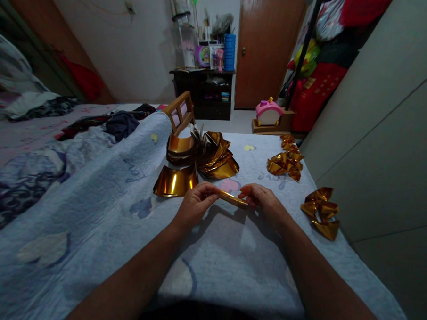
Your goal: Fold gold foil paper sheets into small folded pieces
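Between my two hands is a narrow folded strip of shiny gold foil paper (233,199), held a little above the blue cloth. My left hand (198,200) pinches its left end between thumb and fingers. At the right end, my right hand (262,200) has its fingers closed on the strip. Just beyond my left hand lies a curved gold foil sheet (175,181). Behind it is a fanned pile of gold foil sheets (218,160). To the right rest folded gold foil pieces (322,212), with more folded pieces (287,163) farther back.
A blue patterned cloth (230,264) covers the surface. A small wooden chair-like frame (181,112) stands behind the foil pile. Rumpled clothes (121,125) lie at left. A pale cabinet (387,139) borders the right side. A pink toy (268,113) sits beyond the far edge.
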Demonstrator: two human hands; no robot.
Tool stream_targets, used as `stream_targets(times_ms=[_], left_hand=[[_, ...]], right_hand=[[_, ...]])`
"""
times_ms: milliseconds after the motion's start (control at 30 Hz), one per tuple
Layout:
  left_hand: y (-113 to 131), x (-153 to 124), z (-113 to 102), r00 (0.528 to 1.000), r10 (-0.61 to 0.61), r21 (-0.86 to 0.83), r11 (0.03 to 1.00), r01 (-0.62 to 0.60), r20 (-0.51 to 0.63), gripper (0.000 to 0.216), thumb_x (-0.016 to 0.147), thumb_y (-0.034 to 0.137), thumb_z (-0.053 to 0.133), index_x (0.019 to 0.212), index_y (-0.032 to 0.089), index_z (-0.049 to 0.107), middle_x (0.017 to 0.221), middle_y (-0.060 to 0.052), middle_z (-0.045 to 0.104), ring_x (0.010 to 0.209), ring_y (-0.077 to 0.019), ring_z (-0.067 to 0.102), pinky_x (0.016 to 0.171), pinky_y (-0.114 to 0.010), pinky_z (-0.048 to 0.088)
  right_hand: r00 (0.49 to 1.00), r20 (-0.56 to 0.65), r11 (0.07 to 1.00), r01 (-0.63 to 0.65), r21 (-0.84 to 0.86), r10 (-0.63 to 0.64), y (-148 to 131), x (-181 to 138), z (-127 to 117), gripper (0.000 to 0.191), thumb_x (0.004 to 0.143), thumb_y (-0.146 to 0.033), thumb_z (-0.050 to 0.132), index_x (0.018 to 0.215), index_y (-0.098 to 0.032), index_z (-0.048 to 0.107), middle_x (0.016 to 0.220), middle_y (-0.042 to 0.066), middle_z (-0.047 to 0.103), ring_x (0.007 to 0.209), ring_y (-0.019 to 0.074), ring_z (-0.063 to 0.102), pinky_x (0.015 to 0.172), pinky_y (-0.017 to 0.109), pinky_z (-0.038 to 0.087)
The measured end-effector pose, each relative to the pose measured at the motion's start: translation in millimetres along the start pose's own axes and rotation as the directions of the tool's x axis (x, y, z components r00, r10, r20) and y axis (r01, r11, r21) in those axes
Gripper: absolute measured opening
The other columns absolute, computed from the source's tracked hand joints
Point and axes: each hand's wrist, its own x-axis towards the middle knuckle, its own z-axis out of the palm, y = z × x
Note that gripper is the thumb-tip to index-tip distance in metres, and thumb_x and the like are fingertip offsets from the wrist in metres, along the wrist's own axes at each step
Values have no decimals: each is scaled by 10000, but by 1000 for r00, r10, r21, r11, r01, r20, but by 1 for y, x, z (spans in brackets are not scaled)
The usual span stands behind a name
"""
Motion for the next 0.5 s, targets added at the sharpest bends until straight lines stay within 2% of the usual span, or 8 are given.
stream_targets(times_ms=[100, 200, 300, 400, 500], left_hand=[[-3, 0, -1, 996, 85, 59, 995, -85, 8, 77, 843, 234, 667, 876, 196, 726, 942, -49, 644, 920, -204, 631, 853, -347, 508], [-3, 0, -2, 991, 132, 86, 987, -134, 28, 72, 846, 217, 662, 886, 199, 718, 966, -53, 633, 932, -206, 628, 857, -353, 507], [-1, -1, -2, 986, 160, 110, 980, -164, 46, 67, 847, 212, 660, 889, 197, 710, 975, -52, 625, 927, -197, 625, 852, -349, 513], [0, -2, -1, 981, 183, 143, 971, -190, 60, 71, 848, 225, 662, 895, 196, 706, 999, -55, 622, 940, -195, 625, 865, -355, 522], [-1, -3, 0, 977, 201, 188, 959, -211, 69, 73, 860, 235, 664, 908, 195, 701, 1007, -54, 617, 935, -188, 621, 868, -352, 523]], right_hand=[[998, 57, 1000, 15, -25, -13, 1, 1, 0, 394, 864, -536, 601, 985, -173, 690, 877, 57, 685, 638, 133, 539, 570, 263, 419], [993, 121, 997, 25, -71, -16, 3, 1, -2, 367, 831, -486, 659, 1022, -173, 677, 857, 39, 674, 671, 141, 574, 586, 262, 432], [985, 170, 996, 42, -73, -29, 8, 3, -2, 367, 795, -430, 719, 1054, -177, 657, 921, 51, 690, 761, 164, 625, 660, 281, 481], [985, 167, 996, 61, -60, -51, 12, 4, -1, 429, 746, -365, 779, 1114, -195, 637, 1008, 58, 696, 853, 187, 651, 733, 307, 515], [986, 165, 999, 39, -13, -36, 14, 5, 0, 528, 699, -334, 815, 1166, -212, 601, 1038, 51, 694, 860, 187, 660, 724, 301, 523]])
